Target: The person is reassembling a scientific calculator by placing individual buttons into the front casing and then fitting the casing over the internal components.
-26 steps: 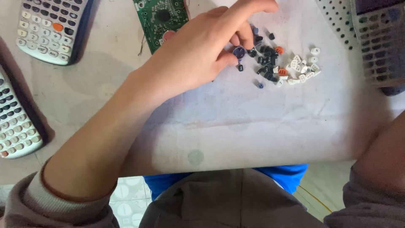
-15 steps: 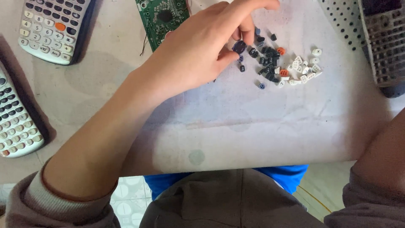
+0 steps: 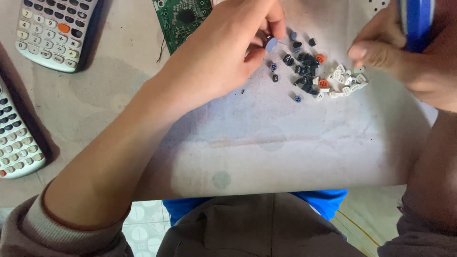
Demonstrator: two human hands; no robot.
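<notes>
calculators [image 3: 52, 31] sit far left, out of our way, board [image 3: 183, 19] above. our left hand [image 3: 223, 52] pinches one grey key [image 3: 271, 44] just off the key pile [image 3: 316, 76]. our right hand [image 3: 400, 52], fingers curled on a blue part [image 3: 416, 21], is newly in frame.

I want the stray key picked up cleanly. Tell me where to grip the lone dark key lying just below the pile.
Pinch the lone dark key across its two side edges, coming straight down from above. It lies flat on the table, apart from the key pile, with bare surface around it, so fingertips should fit either side.
</notes>
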